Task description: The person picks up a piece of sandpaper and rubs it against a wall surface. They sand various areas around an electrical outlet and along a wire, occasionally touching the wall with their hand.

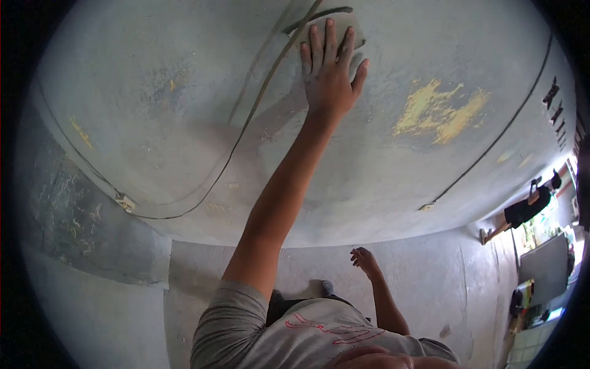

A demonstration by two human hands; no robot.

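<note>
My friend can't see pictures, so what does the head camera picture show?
A bare hand on a long raised arm presses a flat grey sanding pad against a pale grey wall with yellow scraped patches. The other hand hangs empty lower down. Another person stands far right.

A grey, flat sanding pad (344, 27) lies pressed against the wall, mostly covered by fingers.

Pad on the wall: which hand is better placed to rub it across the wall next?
Left, probably. The left hand already lies flat on the pad against the wall. The right hand hangs low, empty, off the wall.
</note>
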